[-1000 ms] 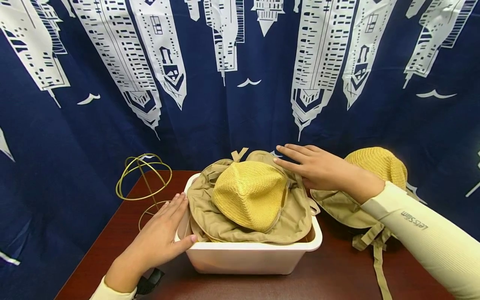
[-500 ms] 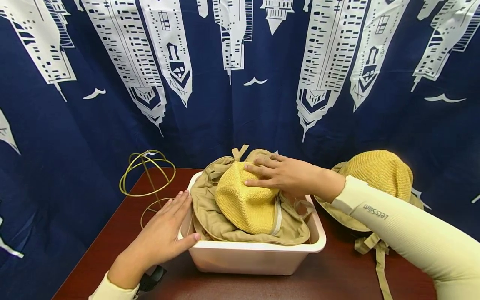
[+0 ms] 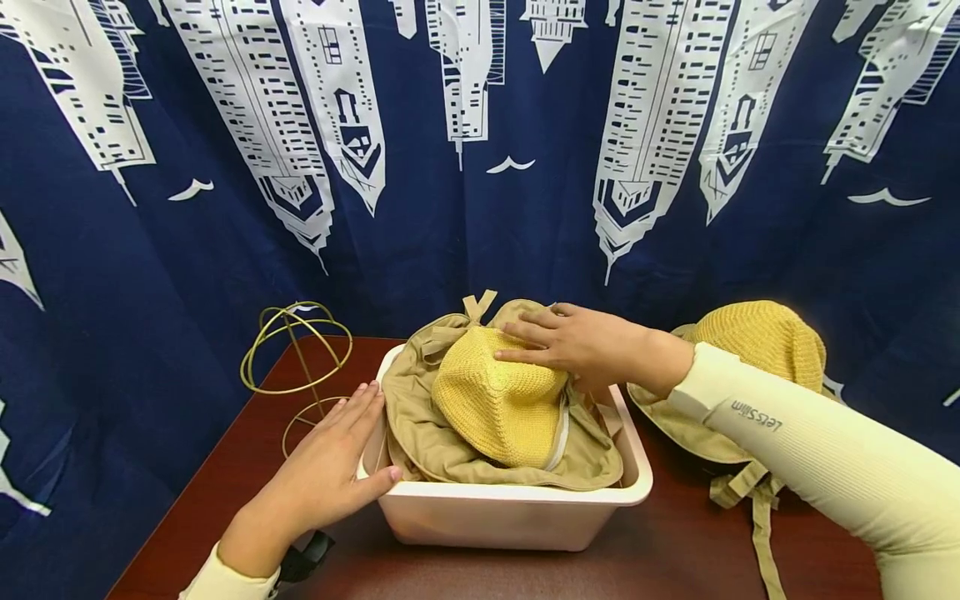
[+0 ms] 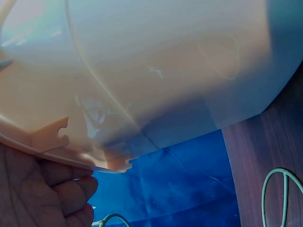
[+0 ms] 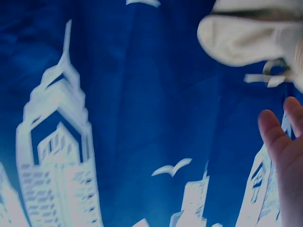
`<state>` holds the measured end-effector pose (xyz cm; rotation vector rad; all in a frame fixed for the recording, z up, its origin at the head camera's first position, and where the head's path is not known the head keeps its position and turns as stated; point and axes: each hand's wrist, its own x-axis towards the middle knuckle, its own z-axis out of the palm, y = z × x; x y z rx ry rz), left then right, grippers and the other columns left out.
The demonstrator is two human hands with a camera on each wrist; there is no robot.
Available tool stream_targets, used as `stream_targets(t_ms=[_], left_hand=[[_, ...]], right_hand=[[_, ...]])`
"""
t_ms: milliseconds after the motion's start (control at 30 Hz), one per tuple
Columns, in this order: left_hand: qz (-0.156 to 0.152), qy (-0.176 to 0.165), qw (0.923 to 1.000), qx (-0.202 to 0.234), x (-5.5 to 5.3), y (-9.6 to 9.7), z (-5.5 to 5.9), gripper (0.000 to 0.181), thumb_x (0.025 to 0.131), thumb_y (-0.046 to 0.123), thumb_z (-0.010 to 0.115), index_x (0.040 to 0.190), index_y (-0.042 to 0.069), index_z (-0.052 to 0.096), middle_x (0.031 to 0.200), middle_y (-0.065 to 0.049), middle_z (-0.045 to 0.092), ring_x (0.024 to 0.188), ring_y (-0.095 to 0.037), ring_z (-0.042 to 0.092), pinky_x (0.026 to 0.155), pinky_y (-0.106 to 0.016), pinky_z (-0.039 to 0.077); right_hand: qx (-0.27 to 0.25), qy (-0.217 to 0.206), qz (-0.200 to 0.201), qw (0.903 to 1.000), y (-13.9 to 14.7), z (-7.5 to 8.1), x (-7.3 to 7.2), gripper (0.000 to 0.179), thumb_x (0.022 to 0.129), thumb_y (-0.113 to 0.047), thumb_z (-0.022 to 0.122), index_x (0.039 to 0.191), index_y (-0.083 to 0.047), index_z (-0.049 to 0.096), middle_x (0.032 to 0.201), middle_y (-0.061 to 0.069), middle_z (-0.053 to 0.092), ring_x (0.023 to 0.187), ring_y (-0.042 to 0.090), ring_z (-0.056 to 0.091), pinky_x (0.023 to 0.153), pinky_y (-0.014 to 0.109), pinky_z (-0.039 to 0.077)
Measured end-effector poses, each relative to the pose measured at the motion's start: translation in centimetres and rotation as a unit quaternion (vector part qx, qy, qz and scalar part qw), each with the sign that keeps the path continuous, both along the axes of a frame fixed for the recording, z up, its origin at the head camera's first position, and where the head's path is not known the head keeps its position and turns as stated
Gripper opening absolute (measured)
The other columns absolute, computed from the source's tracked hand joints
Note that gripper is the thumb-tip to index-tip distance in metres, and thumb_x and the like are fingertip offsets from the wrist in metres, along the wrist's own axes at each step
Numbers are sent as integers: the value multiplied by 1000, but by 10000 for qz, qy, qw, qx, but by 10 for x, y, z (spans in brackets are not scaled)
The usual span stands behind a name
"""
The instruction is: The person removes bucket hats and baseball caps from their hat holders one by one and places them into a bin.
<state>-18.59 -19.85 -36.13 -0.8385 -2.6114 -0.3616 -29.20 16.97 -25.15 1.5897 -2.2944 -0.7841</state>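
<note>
A yellow knit hat with a wide khaki brim lies on top of the white plastic bin's contents. Fingers straight and spread, my right hand rests on the far right of the yellow crown. In the right wrist view that hand shows only at the right edge, below a piece of the brim. My left hand lies flat along the bin's left rim, thumb towards the front corner. The left wrist view shows its fingers against the bin's outer side.
A second yellow hat with khaki brim and hanging ties sits right of the bin, partly behind my right forearm. A yellow wire hat stand rises at the left. The dark red table meets a blue printed curtain.
My right hand has moved left from the brim's far right side onto the yellow crown, which has tilted and shows a pale inner band. My left hand has stayed on the rim.
</note>
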Motion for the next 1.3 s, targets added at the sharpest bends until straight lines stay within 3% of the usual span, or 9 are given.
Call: stream_targets(t_ms=[100, 200, 367, 500, 700, 833, 1000, 1133, 1300], left_hand=[[10, -13, 10000, 3, 1, 0, -1, 88, 88, 52, 66, 146, -9, 41, 156, -22, 33, 146, -33, 28, 115, -54, 27], [12, -20, 10000, 10, 1, -1, -1, 88, 88, 52, 66, 146, -9, 41, 156, -21, 32, 146, -34, 28, 115, -53, 27], [-3, -70, 10000, -36, -1, 0, 1, 88, 88, 54, 65, 146, -8, 41, 157, -20, 32, 146, -32, 27, 116, -52, 26], [-23, -125, 9999, -71, -4, 1, 1, 90, 88, 56, 63, 147, -7, 39, 157, -20, 31, 146, -32, 27, 116, -52, 26], [1, -79, 9999, -112, -3, 0, 1, 89, 89, 57, 62, 146, -8, 42, 156, -21, 33, 145, -33, 29, 116, -51, 26], [-6, 56, 9998, -170, -2, -1, 1, 89, 88, 58, 62, 145, -8, 43, 155, -21, 34, 145, -33, 30, 115, -51, 27], [-35, 96, 9998, -172, -2, 1, 1, 89, 87, 57, 63, 145, -8, 43, 156, -22, 34, 145, -34, 31, 115, -51, 27], [-69, 65, 9998, -164, -1, 1, 1, 89, 88, 57, 64, 145, -9, 43, 155, -22, 34, 144, -34, 31, 115, -52, 28], [-39, 123, 9997, -216, -2, -2, 1, 89, 87, 56, 64, 144, -9, 43, 154, -23, 35, 144, -34, 32, 114, -53, 29]], right_hand=[[-261, 108, -65, 9996, 11, 15, 3, 119, 61, -47, 91, 158, -21, 28, 161, 15, 25, 141, 36, 36, 99, 51, 44], [-568, -32, -59, 9984, 15, 30, 7, 115, 66, -56, 86, 158, -20, 27, 163, 14, 22, 141, 36, 35, 102, 52, 42], [-1047, -417, 447, 9926, 3, 52, 12, 95, 83, -69, 63, 157, -20, 31, 163, 12, 22, 145, 36, 28, 110, 57, 32], [-1225, -790, 710, 9868, -19, 55, 1, 91, 87, -70, 56, 158, -19, 29, 164, 11, 20, 149, 33, 20, 114, 57, 25], [-1060, -1405, 992, 9794, -51, 31, -34, 96, 88, -77, 44, 160, -19, 21, 166, 8, 9, 152, 25, 6, 118, 52, 17], [-869, -1596, 1191, 9761, -61, 11, -47, 99, 85, -82, 40, 160, -20, 20, 167, 7, 4, 152, 27, -1, 118, 58, 12], [-642, -1447, 1571, 9748, -63, -24, -57, 103, 81, -85, 44, 160, -22, 22, 165, 13, 10, 150, 38, 2, 113, 67, 17], [-603, -1386, 1761, 9727, -65, -50, -60, 104, 80, -85, 45, 160, -21, 23, 165, 14, 10, 150, 39, 6, 115, 62, 17], [-729, -1290, 1850, 9715, -71, -63, -58, 100, 83, -83, 44, 159, -20, 25, 165, 13, 10, 150, 35, 8, 118, 57, 15]])
